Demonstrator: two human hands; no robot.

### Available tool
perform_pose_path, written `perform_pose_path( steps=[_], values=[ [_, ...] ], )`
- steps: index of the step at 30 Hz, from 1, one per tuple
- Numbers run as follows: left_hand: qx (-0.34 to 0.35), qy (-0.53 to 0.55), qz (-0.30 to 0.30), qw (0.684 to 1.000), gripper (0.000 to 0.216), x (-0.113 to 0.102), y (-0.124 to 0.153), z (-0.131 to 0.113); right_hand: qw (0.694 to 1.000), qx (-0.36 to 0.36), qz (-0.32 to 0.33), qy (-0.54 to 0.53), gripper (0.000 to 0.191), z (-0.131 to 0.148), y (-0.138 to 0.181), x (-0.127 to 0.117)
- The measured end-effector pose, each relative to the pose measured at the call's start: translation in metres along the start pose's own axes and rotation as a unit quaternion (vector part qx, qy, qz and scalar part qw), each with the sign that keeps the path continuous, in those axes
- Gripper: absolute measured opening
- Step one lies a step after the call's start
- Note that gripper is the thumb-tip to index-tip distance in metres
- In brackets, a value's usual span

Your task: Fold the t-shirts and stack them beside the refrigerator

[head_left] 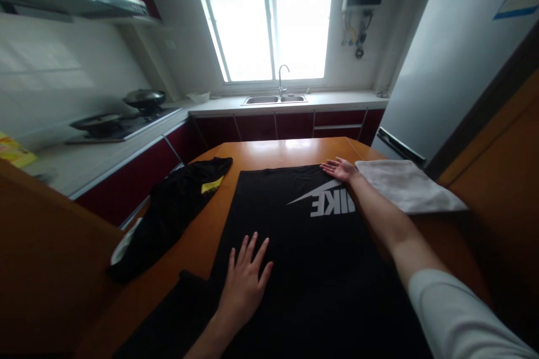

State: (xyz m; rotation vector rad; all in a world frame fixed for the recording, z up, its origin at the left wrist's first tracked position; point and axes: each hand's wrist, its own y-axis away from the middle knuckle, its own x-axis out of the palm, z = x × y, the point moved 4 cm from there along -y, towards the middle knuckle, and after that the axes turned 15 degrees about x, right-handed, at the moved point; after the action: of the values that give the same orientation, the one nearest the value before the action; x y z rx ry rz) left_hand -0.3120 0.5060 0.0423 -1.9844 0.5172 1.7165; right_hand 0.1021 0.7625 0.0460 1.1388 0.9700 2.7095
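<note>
A black T-shirt [286, 247] with a grey NIKE print lies spread on the wooden table, the print turned upside down to me. What looks like one of its sleeves reaches out at the lower left. My left hand [247, 275] rests on the dark cloth left of centre, palm down with its fingers spread. Out at the far right corner, my right hand [340, 169] is turned palm up beside the print, fingers stretched to the left. Neither hand grips anything. The shirt's near part runs out of view at the bottom.
On the wooden table [269, 151], a dark garment with a yellow patch [181, 196] lies crumpled at the left and a white folded cloth [408, 185] at the right. Beyond are the sink [273, 100], a stove with pans [145, 100] and a fridge [433, 61].
</note>
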Motion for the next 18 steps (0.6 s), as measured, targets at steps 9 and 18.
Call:
perform_pose_path(
  steps=[9,18],
  values=[
    [0.006,0.009,-0.014,1.000,0.055,0.001,0.001,0.000,0.992,-0.124,0.019,-0.024,0.036,0.019,-0.009,0.019],
    [-0.004,0.040,-0.014,0.999,0.057,-0.005,0.001,-0.005,0.935,-0.075,0.141,0.315,0.033,-0.081,0.131,0.100]
  ],
)
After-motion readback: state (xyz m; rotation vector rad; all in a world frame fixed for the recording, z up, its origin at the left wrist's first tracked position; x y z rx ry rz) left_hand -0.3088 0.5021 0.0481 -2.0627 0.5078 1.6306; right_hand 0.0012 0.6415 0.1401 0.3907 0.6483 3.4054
